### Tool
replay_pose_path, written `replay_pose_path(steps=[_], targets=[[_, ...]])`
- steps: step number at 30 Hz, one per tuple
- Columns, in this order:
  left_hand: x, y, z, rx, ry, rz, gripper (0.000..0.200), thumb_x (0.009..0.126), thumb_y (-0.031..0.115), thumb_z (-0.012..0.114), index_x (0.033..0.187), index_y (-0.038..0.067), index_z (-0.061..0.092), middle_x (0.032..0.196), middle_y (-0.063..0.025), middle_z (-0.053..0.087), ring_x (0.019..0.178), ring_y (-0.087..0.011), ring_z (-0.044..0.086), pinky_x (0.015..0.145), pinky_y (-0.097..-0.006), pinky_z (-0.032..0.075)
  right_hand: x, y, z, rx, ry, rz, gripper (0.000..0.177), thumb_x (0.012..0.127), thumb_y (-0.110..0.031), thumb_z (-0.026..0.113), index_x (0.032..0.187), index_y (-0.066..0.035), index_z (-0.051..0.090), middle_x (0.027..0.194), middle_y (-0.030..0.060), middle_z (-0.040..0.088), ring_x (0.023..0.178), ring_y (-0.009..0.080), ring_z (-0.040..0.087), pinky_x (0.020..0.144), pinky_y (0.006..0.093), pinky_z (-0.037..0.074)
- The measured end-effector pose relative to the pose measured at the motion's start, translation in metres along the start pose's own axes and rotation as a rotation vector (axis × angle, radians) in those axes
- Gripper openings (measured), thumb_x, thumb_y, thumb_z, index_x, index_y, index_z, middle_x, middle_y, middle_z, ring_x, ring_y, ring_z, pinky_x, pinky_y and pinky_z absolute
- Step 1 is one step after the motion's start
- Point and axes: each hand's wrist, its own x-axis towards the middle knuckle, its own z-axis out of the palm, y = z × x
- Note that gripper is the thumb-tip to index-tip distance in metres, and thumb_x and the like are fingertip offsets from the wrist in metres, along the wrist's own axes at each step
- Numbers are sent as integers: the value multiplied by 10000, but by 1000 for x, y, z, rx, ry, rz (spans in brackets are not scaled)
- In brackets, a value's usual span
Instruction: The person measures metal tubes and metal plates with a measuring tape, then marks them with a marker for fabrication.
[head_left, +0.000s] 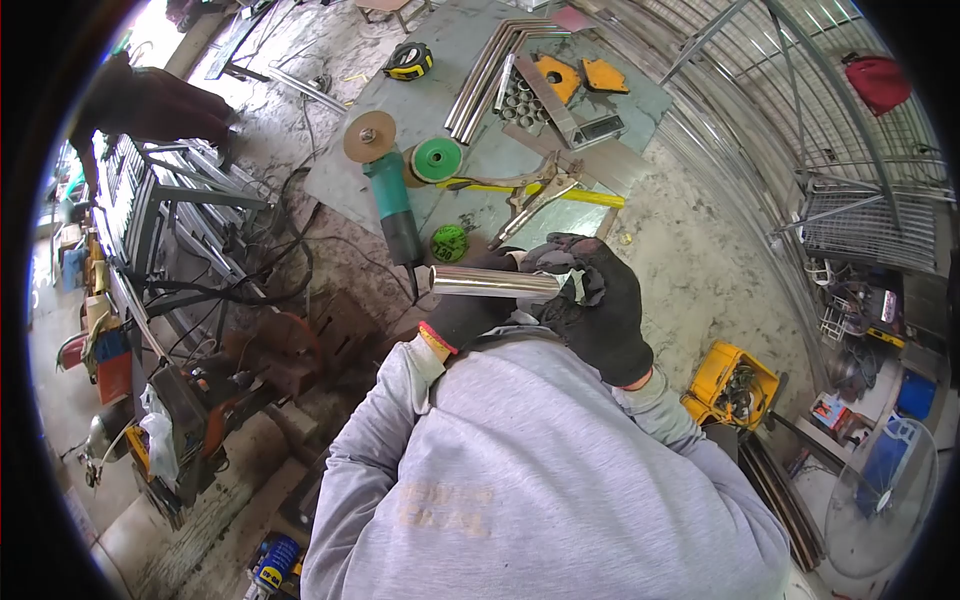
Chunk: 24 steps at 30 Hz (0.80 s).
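Note:
A short shiny metal tube [495, 282] lies crosswise close to the chest. My left hand [472, 318], in a dark glove, is closed around the tube from below, its fingertips showing above it. At the tube's right end my right hand [600, 310], gloved too, is closed on a crumpled dark cloth [580, 262] that touches the tube. Beyond the hands lie a teal angle grinder [392, 200] with a brown disc, a green disc [437, 159], a round green tin [449, 243] and locking pliers [540, 200].
On the grey metal sheet [340, 185] are bent tubes [490, 75], short tube pieces [522, 103], orange magnets [605, 76] and a tape measure [409, 62]. A yellow container [712, 375] stands at the right, a fan [883, 497] beyond it. Metal frames [190, 195] and cables lie left.

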Motion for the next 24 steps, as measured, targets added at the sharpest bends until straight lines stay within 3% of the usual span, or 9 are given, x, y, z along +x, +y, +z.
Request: replay_pose_path(steps=[2, 6, 11, 15, 17, 20, 24], targets=[[0, 0, -1, -21, -29, -3, 475, 864, 24, 699, 1336, 19, 638, 1212, -191, 687, 1105, -372, 683, 941, -431, 551, 2, -10, -2, -130, 7, 50, 629, 754, -82, 968, 1265, -38, 603, 1198, 113, 740, 1077, 253, 731, 980, 378, 571], [-4, 2, -3, 65, 1, 20, 456, 872, 63, 717, 1321, 27, 646, 1189, -181, 698, 1093, -369, 687, 931, -431, 552, -5, 5, 1, -101, -4, 95, 621, 741, -77, 975, 1249, -52, 618, 1227, 127, 726, 1085, 260, 727, 974, 382, 580], [-4, -22, 11, 107, 24, 14, 447, 871, 152, 748, 1291, 39, 643, 1128, -170, 715, 1051, -363, 699, 905, -445, 553, -11, 22, 9, -48, 133, 0, 622, 734, -49, 971, 1234, -49, 600, 1247, 149, 691, 1125, 247, 714, 1000, 372, 572], [-6, -35, 14, 223, 4, 41, 433, 864, 155, 745, 1270, 47, 641, 1117, -171, 711, 1042, -365, 698, 895, -453, 552, -8, 19, 9, -15, 115, -56, 656, 726, -28, 969, 1252, -59, 579, 1239, 140, 687, 1155, 243, 703, 1016, 370, 566], [-4, -35, 14, 241, 25, 65, 432, 847, 151, 748, 1253, 48, 643, 1107, -173, 708, 1040, -368, 696, 898, -454, 552, -10, 24, 7, -25, 8, 71, 681, 720, -16, 967, 1273, -61, 572, 1268, 142, 669, 1174, 254, 692, 1019, 376, 563], [-3, -13, 8, 136, 28, 32, 435, 836, 143, 751, 1244, 44, 641, 1106, -180, 703, 1040, -375, 693, 903, -456, 552, -4, -3, 5, -47, 8, 189, 652, 726, -10, 961, 1260, -64, 591, 1236, 130, 677, 1166, 257, 687, 1015, 377, 559], [-12, -30, 13, 190, 58, 63, 429, 836, 132, 752, 1240, 37, 641, 1112, -193, 703, 1050, -384, 689, 909, -457, 552, -4, 7, 9, -90, 84, 4, 613, 750, -28, 950, 1253, -68, 602, 1184, 119, 701, 1146, 253, 691, 997, 375, 557]])
